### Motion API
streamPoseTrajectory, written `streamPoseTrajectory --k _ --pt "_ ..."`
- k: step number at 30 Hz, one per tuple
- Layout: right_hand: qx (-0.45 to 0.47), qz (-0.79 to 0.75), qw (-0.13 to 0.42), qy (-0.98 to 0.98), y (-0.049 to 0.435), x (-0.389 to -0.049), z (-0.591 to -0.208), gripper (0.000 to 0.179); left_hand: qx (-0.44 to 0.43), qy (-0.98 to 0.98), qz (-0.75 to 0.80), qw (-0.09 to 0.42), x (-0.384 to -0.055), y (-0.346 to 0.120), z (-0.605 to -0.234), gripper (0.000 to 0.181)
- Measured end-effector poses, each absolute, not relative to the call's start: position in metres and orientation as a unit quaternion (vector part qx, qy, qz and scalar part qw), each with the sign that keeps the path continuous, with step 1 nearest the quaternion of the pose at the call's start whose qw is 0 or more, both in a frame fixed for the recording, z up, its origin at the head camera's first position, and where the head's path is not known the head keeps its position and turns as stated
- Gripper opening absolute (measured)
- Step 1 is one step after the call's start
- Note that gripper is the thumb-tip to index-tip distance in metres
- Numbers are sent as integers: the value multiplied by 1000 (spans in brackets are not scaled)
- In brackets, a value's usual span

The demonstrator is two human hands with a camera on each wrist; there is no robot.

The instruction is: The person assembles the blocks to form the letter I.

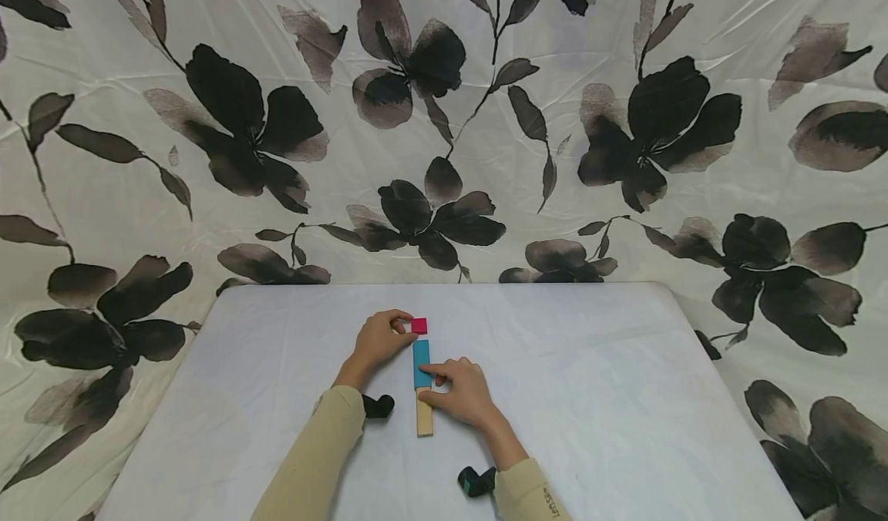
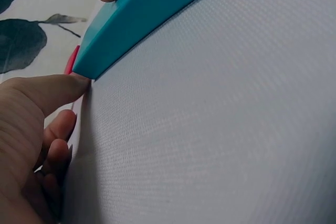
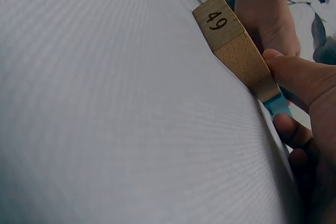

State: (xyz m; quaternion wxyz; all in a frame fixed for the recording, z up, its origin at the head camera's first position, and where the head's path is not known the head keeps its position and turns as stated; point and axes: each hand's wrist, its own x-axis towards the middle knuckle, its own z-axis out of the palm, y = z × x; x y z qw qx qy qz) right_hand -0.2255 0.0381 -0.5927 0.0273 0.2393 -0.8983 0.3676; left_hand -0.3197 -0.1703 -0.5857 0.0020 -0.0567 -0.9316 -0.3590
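Observation:
A small red cube (image 1: 419,326), a blue block (image 1: 422,355) and a plain wooden block (image 1: 425,421) lie in a line on the white table. My left hand (image 1: 381,339) pinches the red cube, its thumb at the narrow gap before the blue block. In the left wrist view the cube is mostly hidden behind the thumb (image 2: 73,88) and the blue block (image 2: 142,17). My right hand (image 1: 463,391) lays its index finger on the blue block and its thumb on the wooden block. The number 49 is cut into the wooden block's end (image 3: 218,23).
The white table (image 1: 590,398) stretches out on both sides of the blocks. Behind it hangs a pale cloth (image 1: 541,12) with dark flowers. A black device sits at each wrist, the left one (image 1: 378,407) and the right one (image 1: 475,482), near the sleeves.

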Motion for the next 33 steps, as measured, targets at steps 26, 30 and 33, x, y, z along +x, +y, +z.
streamPoseTrajectory --k 26,30,33 --pt "241 364 31 -899 38 -227 -597 43 -53 -935 -350 7 -319 -169 -586 38" --pt "241 365 32 -898 38 -227 -596 43 -54 -935 -350 10 -319 -168 -586 38" --pt "240 365 31 -899 38 -227 -596 43 -55 -935 -351 10 -318 -168 -585 38"
